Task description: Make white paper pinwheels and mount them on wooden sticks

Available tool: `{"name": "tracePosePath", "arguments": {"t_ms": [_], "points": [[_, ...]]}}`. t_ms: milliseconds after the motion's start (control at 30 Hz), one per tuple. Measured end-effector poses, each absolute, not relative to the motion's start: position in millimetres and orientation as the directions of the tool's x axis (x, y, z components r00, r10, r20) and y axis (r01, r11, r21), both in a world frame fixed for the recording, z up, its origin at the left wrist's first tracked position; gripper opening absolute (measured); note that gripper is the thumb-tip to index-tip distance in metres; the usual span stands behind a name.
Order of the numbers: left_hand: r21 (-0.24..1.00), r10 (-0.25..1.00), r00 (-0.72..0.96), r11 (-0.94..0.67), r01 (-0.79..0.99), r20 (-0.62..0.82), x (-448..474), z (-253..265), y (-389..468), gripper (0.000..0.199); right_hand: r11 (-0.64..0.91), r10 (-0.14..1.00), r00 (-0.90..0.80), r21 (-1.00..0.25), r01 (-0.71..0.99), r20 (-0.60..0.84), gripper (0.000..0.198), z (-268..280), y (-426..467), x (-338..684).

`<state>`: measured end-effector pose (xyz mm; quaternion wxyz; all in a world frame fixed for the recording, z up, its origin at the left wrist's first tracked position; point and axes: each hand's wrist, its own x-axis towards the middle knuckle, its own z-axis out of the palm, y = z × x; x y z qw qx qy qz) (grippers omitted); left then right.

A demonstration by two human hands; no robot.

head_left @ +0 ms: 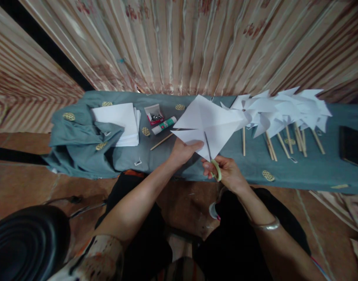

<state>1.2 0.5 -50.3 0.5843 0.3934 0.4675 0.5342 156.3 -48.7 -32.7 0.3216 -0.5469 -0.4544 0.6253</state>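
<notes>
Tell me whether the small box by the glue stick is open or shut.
Open: the small box has its lid raised, and dark metal bits show inside.

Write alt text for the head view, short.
A person's right hand cuts with green-handled scissors into a creased white paper square that the left hand holds over a table with a grey-blue cloth. Finished paper pinwheels lie right; stacked paper and a glue stick lie left.

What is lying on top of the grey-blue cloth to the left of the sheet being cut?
On the cloth lie a white paper stack, a small box of clips, a glue stick and a wooden stick. A cloth fold covers the stack's lower left corner.
</notes>
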Motion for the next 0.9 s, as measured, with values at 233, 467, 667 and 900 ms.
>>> {"name": "tracePosePath", "arguments": {"t_ms": [233,467,667,900], "points": [[0.958,0.991,-0.022,0.125,-0.257,-0.136,1.7,-48.8,0.5,0.025,-0.372,0.907,-0.182,-0.925,0.080,-0.380,0.048,-32.3,-48.4,155.7],[0.957,0.990,-0.025,0.129,-0.261,-0.140,1.3,-49.1,-0.2,0.025,-0.373,0.908,-0.173,-0.924,0.082,-0.382,0.048,-33.4,-48.5,155.9],[0.959,0.990,-0.023,0.130,-0.251,-0.140,1.5,-49.3,0.0,0.025,-0.360,0.914,-0.172,-0.930,0.075,-0.368,0.046,-34.8,-48.4,156.2],[0.965,0.991,-0.025,0.124,-0.230,-0.134,0.9,-49.3,1.1,0.025,-0.361,0.915,-0.159,-0.929,0.086,-0.371,0.048,-31.7,-48.5,153.9]]}}
